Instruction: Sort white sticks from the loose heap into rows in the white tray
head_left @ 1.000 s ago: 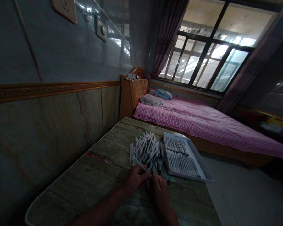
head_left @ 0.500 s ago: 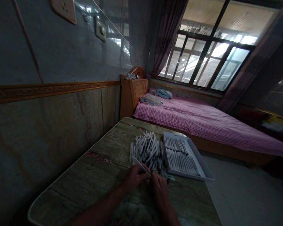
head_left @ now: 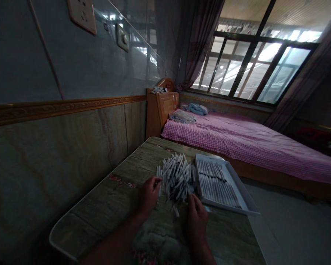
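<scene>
Slim white pen-like sticks, many with dark ends, lie in a loose pile [head_left: 179,173] on the table. At the pile's left edge is my left hand [head_left: 150,193], its fingers pinched round a white stick beside a few others lying side by side. My right hand [head_left: 197,215] is closed at the pile's near right side, on the lower end of a thin stick that points up and away; its tip blends into the pile. A short pale piece [head_left: 176,211] lies between my hands. Right of the pile, a shallow white box [head_left: 244,195] holds two rows of similar sticks.
The wood-patterned table [head_left: 99,213] has a pale rounded rim and stands beside a marbled wall [head_left: 93,140]. Past its far edge is a bed [head_left: 237,143] with a pink checked sheet. Grey floor [head_left: 281,209] shows to the right.
My hands have come apart: the left moved to the pile's left edge, the right to its near right side. The stick no longer spans between them. The view has shifted slightly.
</scene>
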`<action>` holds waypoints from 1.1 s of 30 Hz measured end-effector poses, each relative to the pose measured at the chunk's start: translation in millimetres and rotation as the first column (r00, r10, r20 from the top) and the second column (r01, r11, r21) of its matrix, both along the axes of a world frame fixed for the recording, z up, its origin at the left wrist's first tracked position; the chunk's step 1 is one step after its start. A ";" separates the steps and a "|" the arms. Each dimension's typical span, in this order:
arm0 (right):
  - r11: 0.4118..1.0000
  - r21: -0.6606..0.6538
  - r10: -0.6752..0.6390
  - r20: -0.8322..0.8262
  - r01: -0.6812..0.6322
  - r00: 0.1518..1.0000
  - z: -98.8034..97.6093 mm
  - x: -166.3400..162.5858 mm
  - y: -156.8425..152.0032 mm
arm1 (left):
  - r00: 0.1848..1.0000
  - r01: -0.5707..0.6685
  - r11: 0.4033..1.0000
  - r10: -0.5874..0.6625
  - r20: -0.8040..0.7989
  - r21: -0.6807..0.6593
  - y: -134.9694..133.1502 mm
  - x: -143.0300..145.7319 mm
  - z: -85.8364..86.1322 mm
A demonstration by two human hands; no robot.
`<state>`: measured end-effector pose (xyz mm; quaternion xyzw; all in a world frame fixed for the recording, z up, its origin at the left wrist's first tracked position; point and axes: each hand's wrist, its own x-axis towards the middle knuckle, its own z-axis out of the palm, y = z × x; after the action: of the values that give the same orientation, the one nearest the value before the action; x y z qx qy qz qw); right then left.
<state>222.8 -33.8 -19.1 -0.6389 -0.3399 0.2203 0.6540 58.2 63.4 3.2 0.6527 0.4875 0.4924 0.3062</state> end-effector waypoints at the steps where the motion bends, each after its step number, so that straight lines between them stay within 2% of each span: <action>1: 1.000 -0.002 -0.010 -0.008 0.010 1.000 -0.1 1.6 0.9 | 0.995 0.041 0.999 -0.038 -0.093 0.033 -2.3 -0.5 0.6; 4: 0.998 -0.015 -0.060 -0.029 0.060 0.998 2.7 5.1 2.1 | 0.921 0.202 0.974 -0.153 -0.358 0.102 -12.3 2.4 1.1; 7: 0.996 -0.029 -0.083 -0.068 0.081 0.994 7.1 5.4 2.2 | 0.818 0.348 0.930 -0.242 -0.522 0.114 -19.3 7.2 -0.8; 9: 0.997 -0.026 -0.073 -0.072 0.072 0.995 8.5 3.6 2.7 | 0.764 0.401 0.910 -0.268 -0.587 0.108 -20.9 10.1 -2.3; 11: 0.999 -0.012 -0.053 -0.070 0.053 0.996 8.3 1.0 3.7 | 0.729 0.401 0.912 -0.258 -0.634 0.089 -21.5 12.6 -3.0; 18: 1.000 0.001 0.008 -0.067 -0.008 0.998 3.4 -1.5 6.5 | 0.696 0.368 0.929 -0.252 -0.673 0.033 -22.0 17.5 -2.5; 22: 1.000 0.006 0.003 -0.059 -0.002 0.998 3.9 -1.0 6.2 | 0.747 0.357 0.930 -0.229 -0.624 0.087 -21.9 15.7 -5.2; 25: 1.000 0.012 -0.003 -0.061 0.004 0.998 4.7 -1.8 6.1 | 0.787 0.416 0.896 -0.267 -0.556 0.158 -24.4 13.2 -7.0; 27: 1.000 0.013 -0.006 -0.068 0.006 0.998 5.1 -2.3 6.1 | 0.744 0.523 0.837 -0.355 -0.565 0.163 -26.6 12.4 -8.1; 30: 1.000 0.003 -0.008 -0.070 0.008 0.998 5.4 -2.7 6.2 | 0.621 0.654 0.748 -0.447 -0.644 0.112 -29.6 13.7 -9.9; 33: 1.000 0.003 -0.008 -0.062 0.008 0.998 5.2 -2.6 6.4 | 0.576 0.667 0.741 -0.446 -0.685 0.078 -32.1 17.1 -11.0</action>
<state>220.2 -27.4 -13.9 -0.6321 -0.3172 0.2368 0.6662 75.3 31.3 -7.7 0.9390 0.2368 0.1962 0.1539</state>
